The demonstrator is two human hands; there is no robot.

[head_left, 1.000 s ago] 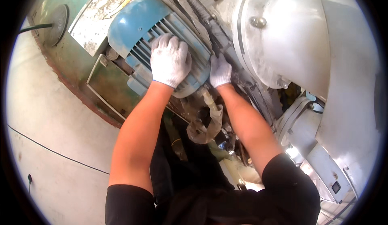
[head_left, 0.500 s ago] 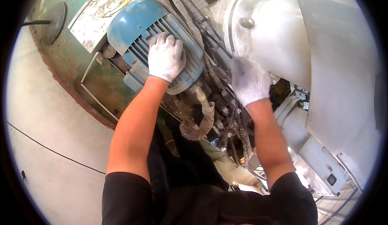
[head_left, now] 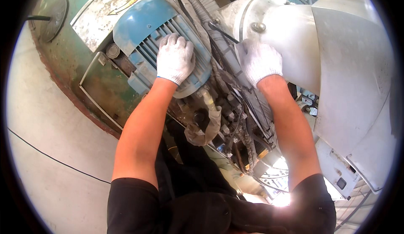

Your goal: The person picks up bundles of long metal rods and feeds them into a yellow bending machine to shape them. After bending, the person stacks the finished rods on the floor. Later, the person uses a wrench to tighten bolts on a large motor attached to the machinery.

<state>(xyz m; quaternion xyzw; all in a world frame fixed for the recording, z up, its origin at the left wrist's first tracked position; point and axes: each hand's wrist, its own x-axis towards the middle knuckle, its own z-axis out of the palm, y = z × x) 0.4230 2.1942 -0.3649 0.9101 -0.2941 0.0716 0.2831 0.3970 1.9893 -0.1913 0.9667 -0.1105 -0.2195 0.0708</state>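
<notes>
My left hand [head_left: 175, 60], in a white knit glove, rests on the grey cooling fins of a blue electric motor [head_left: 145, 23]. Its fingers are slightly apart over the ribs. In a matching glove, my right hand [head_left: 259, 61] is closed beside the large pale metal pipe [head_left: 290, 36]. A thin dark rod [head_left: 223, 32] runs from its fingers up and to the left; its kind does not show. The fingertips and whatever lies beneath the palm are hidden.
Dirty hoses and cables [head_left: 235, 120] run between motor and pipe, with a wrapped conduit [head_left: 212, 124] under the motor. At left stand a green curved casing [head_left: 101, 91], a bent white rod [head_left: 90, 76] and a black disc [head_left: 54, 19]. A metal housing [head_left: 357, 66] fills the right.
My right hand has moved up toward the pipe and its motion blur is gone. The left hand stays on the motor. The view has shifted slightly.
</notes>
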